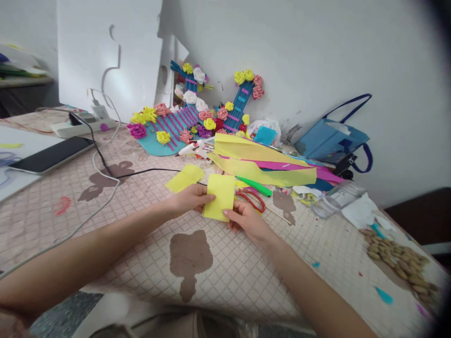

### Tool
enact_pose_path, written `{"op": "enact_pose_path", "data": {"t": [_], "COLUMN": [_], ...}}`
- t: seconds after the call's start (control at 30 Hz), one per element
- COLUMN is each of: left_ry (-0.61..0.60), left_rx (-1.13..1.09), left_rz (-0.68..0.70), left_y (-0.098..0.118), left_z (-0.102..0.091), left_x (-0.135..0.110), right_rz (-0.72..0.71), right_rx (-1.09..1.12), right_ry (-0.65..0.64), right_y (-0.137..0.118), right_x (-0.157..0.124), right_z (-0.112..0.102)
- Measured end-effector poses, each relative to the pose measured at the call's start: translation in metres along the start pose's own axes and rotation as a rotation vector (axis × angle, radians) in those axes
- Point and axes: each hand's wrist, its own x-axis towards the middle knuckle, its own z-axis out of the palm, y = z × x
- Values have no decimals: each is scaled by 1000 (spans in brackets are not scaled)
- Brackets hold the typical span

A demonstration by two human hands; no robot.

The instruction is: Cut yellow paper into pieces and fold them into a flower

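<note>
Between my two hands I hold a yellow paper rectangle point(221, 195) above the table. My left hand point(195, 199) pinches its left edge, thumb on the front. At the lower right corner, my right hand point(244, 217) grips the same paper with thumb in front and fingers behind. Another yellow paper piece point(185, 178) lies just beyond my left hand. Red-handled scissors point(255, 198) rest beyond my right hand, partly hidden by the paper. A green pen-like stick point(255, 186) lies beside them.
Yellow paper sheets point(264, 166) and a white glue gun point(192, 149) lie behind. Paper-flower decorations point(176, 123) stand by the wall. A black phone point(52, 154), power strip point(81, 124) and cables are left. Plastic cup point(329, 204), peanuts point(394, 258) and blue bag point(327, 138) are right.
</note>
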Motion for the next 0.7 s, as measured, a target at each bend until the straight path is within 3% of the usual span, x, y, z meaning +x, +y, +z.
{"op": "enact_pose_path", "data": {"t": [0.7], "left_ry": [40], "left_rx": [-16], "left_rz": [-9], "left_y": [2], "left_z": [-1], "left_x": [0], "right_rz": [-9], "right_rx": [59], "right_ry": [-43], "right_y": [2], "right_x": [0], "right_z": [-1]}}
